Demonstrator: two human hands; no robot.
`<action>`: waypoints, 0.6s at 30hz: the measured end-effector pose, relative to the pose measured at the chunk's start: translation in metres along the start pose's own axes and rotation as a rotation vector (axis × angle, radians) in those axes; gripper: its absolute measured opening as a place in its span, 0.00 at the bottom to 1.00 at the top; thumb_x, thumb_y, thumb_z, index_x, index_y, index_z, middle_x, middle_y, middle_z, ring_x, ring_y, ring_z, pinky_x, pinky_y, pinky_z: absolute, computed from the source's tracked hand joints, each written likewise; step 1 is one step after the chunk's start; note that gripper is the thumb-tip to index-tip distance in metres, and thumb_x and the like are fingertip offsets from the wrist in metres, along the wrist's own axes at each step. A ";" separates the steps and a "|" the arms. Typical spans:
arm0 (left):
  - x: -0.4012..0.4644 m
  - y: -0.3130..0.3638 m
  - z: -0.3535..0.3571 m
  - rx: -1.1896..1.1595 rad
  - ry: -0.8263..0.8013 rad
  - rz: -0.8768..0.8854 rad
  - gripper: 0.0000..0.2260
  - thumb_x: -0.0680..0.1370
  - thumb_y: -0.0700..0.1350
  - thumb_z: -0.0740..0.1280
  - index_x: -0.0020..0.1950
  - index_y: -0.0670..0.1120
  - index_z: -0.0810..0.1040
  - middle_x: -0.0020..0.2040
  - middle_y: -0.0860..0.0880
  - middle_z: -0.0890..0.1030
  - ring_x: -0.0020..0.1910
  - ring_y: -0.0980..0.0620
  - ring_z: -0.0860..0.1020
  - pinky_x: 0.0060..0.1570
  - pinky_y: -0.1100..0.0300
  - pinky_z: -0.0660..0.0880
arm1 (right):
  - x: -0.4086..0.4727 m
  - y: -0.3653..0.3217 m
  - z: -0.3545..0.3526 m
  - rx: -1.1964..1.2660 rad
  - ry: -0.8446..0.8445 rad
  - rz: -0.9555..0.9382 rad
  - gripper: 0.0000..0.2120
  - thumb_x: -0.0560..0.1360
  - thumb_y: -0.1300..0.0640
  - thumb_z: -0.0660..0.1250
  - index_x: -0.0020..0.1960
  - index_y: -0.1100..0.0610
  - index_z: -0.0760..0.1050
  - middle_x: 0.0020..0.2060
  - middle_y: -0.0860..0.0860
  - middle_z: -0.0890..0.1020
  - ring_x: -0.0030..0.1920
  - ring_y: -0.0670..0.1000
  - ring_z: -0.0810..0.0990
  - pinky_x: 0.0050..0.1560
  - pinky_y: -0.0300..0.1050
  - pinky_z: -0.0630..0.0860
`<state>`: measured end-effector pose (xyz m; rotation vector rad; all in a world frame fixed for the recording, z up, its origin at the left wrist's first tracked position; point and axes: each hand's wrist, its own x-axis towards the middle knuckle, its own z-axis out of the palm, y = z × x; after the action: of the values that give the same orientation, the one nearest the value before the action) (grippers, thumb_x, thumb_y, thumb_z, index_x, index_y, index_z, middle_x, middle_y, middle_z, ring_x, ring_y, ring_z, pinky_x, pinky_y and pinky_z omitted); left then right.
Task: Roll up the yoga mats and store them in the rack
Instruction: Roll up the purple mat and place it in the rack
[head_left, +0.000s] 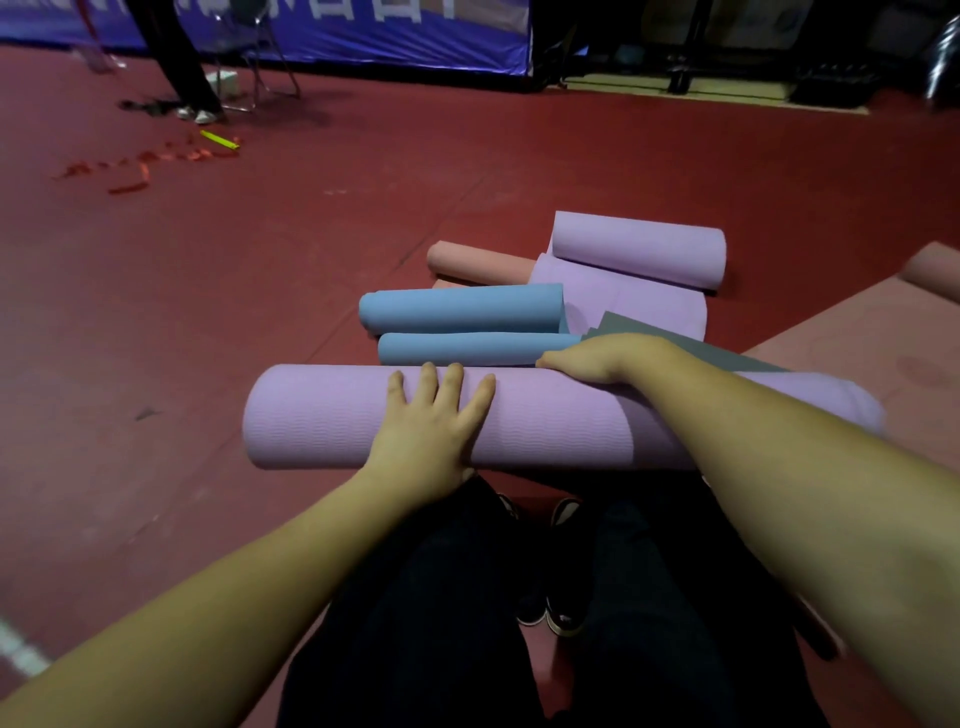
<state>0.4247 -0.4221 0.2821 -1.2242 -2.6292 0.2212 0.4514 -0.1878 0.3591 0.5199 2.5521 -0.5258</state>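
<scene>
Near lilac rolled mat lies crosswise on the red floor, just ahead of the person's knees. Its left end is free, with bare floor beyond it; its right end runs under the right forearm and stops beside a flat pink mat spread at right.

Far edge of the roll is touching or nearly touching a blue roll. Behind that sits a second blue roll, then a salmon roll and a part-rolled lilac mat with its tail trailing toward the camera. A grey sheet lies between the blue rolls and the pink mat. Room forward is therefore crowded; open floor lies to the left and far ahead up to a blue banner.

Left hand: palm down on top of the near roll, fingers straight and spread, pressing, not wrapped.

Right hand: reached across to the roll's far upper edge, wrist bent, fingers curled over that edge where the grey sheet meets it. Fingertips hidden, so the grip on the roll is probable, not certain.

No rack identifiable.
</scene>
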 end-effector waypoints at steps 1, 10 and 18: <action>-0.001 0.000 -0.002 0.005 0.012 0.006 0.48 0.60 0.61 0.73 0.76 0.47 0.59 0.69 0.36 0.70 0.64 0.33 0.70 0.59 0.30 0.65 | -0.002 0.000 -0.001 -0.004 -0.008 0.003 0.21 0.79 0.37 0.54 0.62 0.47 0.75 0.67 0.53 0.74 0.58 0.53 0.71 0.60 0.49 0.66; -0.023 0.002 -0.049 -0.011 -0.017 0.066 0.49 0.62 0.69 0.66 0.76 0.51 0.52 0.71 0.42 0.66 0.64 0.39 0.69 0.63 0.39 0.64 | -0.019 0.010 -0.003 0.021 -0.038 0.007 0.17 0.74 0.37 0.62 0.52 0.47 0.79 0.51 0.49 0.81 0.50 0.50 0.80 0.58 0.49 0.73; -0.035 0.009 -0.061 -0.079 -0.096 0.095 0.51 0.61 0.72 0.66 0.77 0.53 0.53 0.70 0.48 0.67 0.64 0.43 0.68 0.63 0.44 0.66 | -0.031 0.010 0.007 0.012 -0.240 0.019 0.18 0.77 0.37 0.59 0.57 0.45 0.79 0.54 0.45 0.80 0.56 0.49 0.78 0.56 0.47 0.69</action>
<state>0.4704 -0.4408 0.3338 -1.4002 -2.6865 0.1988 0.4832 -0.1905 0.3668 0.4554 2.3149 -0.5616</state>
